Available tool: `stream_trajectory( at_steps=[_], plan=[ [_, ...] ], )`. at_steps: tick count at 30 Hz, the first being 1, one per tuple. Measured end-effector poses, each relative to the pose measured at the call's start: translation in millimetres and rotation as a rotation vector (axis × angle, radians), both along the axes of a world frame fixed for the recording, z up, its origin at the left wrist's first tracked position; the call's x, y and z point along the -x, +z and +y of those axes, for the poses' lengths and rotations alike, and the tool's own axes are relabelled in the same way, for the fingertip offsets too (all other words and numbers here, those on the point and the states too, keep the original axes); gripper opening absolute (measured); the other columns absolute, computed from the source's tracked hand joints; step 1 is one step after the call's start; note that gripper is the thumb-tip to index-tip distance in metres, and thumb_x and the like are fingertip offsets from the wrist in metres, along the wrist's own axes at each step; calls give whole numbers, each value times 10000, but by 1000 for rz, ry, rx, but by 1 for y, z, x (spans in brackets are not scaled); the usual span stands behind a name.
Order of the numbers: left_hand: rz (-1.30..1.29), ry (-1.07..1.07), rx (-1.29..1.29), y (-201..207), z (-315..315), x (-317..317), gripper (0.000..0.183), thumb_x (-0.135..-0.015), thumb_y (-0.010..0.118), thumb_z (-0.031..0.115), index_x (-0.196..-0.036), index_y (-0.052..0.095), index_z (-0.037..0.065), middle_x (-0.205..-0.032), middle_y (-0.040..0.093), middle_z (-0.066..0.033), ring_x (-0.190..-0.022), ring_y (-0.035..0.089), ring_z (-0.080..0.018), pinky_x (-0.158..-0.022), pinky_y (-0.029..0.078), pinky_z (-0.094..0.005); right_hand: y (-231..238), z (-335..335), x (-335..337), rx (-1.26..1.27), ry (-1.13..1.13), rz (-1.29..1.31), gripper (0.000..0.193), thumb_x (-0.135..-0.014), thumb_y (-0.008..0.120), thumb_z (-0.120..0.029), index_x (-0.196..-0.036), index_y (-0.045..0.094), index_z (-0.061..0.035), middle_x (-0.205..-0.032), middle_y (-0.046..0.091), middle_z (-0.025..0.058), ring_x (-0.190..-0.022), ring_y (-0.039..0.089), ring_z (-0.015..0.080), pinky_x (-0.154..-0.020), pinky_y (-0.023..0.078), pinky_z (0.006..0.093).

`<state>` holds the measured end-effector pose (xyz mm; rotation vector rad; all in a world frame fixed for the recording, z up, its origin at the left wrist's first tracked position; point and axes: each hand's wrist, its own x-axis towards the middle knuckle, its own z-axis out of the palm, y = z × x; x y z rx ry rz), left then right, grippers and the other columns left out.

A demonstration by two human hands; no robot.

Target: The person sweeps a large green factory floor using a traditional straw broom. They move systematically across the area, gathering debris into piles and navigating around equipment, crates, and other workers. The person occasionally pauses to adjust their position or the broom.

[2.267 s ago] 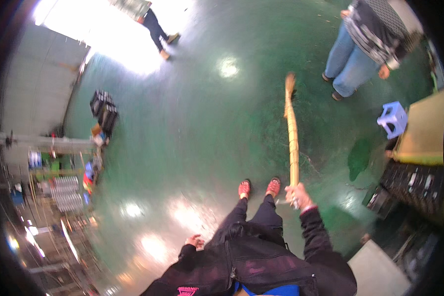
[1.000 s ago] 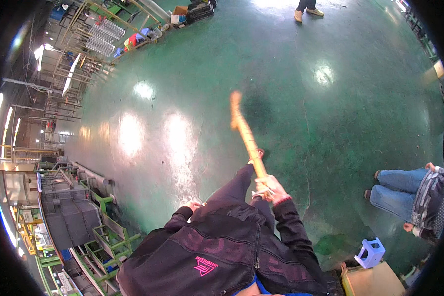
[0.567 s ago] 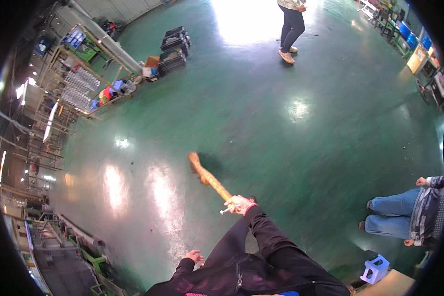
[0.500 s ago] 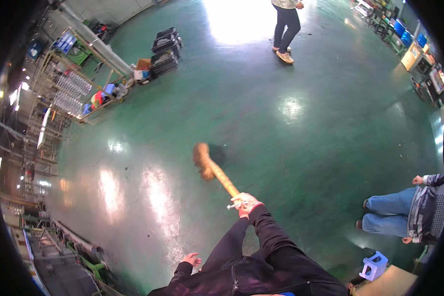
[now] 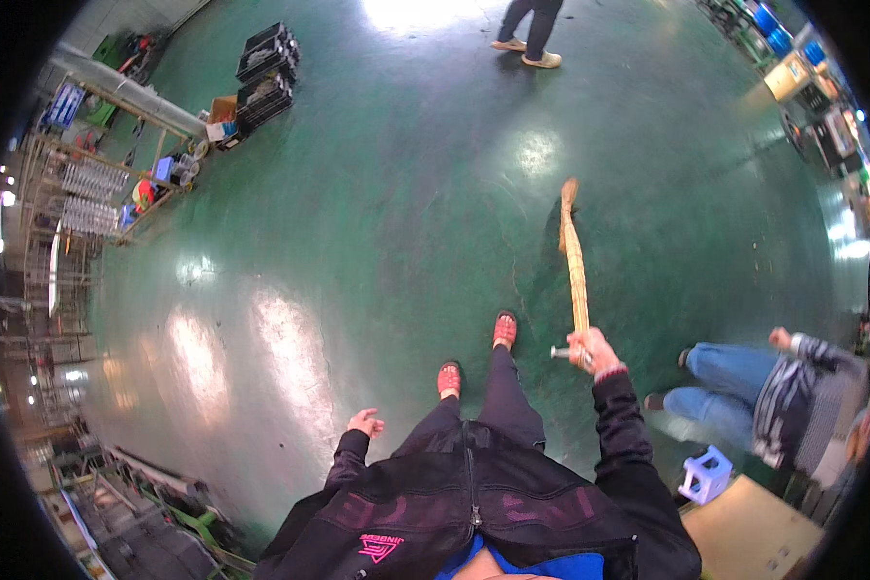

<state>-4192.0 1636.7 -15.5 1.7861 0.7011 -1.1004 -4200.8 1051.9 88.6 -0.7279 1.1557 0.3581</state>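
Note:
My right hand is closed round the end of a broom with a yellowish, ringed handle, held out in front of me to the right. Its narrow brownish head is at the far end, near the green floor; I cannot tell whether it touches. A small silvery, bolt-like metal piece sticks out to the left from the same fist; most of it is hidden by the fingers. My left hand hangs low by my left side, holding nothing, its fingers loosely apart.
A person in blue jeans is at the right, beside a light purple stool and a tan board. Another person's legs show far ahead. Black crates stand at the far left, near metal racks.
My right hand has swung the broom from the middle to the right, its head now farther away. My feet have come into view. The far person has stepped, and the nearby person's arm has moved.

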Motion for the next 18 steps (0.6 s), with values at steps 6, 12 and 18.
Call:
stream_trajectory(
  at_steps=[6,12,18],
  plan=[
    [140,-52,50,50,-139,-59,402,-751,400,6,-1147,394,79,-795,596,-102,-663,577,-159,-519,475,-262,52,4,-51,-254,308,-145,220,-675,510,21,-708,323,-91,-450,351,-18,-311,361,89,-274,273,234],
    [93,50,8,64,-165,-111,416,-726,414,-12,-1136,397,55,-792,593,-102,-669,570,-159,-526,481,-275,39,76,-199,-703,427,-295,96,-769,467,-22,-772,371,-27,-491,379,-17,-329,362,80,-303,307,207],
    [-388,-197,-132,42,-139,-148,350,-688,391,3,-1017,502,46,-702,586,-115,-564,579,-184,-503,489,-299,-2,151,-368,-814,693,-184,148,-738,479,-31,-741,331,-27,-506,373,11,-337,350,80,-295,305,184]
  ],
)
